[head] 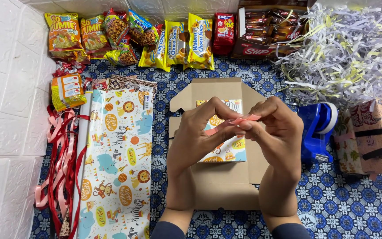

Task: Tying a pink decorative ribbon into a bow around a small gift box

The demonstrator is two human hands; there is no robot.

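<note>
My left hand [197,139] and my right hand [276,132] meet above an open brown cardboard box [219,186]. Together they pinch a short strip of pink ribbon [233,124] stretched between the fingertips. Under the hands, inside the box, lies a parcel wrapped in colourful animal-print birthday paper [231,149]. The box flaps are spread flat on a blue patterned cloth [354,208].
A sheet of the same animal wrapping paper [116,163] lies at left, beside red and pink ribbons [60,168]. Snack packets [124,37] line the back. Shredded paper [345,48] is heaped at back right, with a blue tape dispenser [317,130] and a floral gift bag [372,137] at right.
</note>
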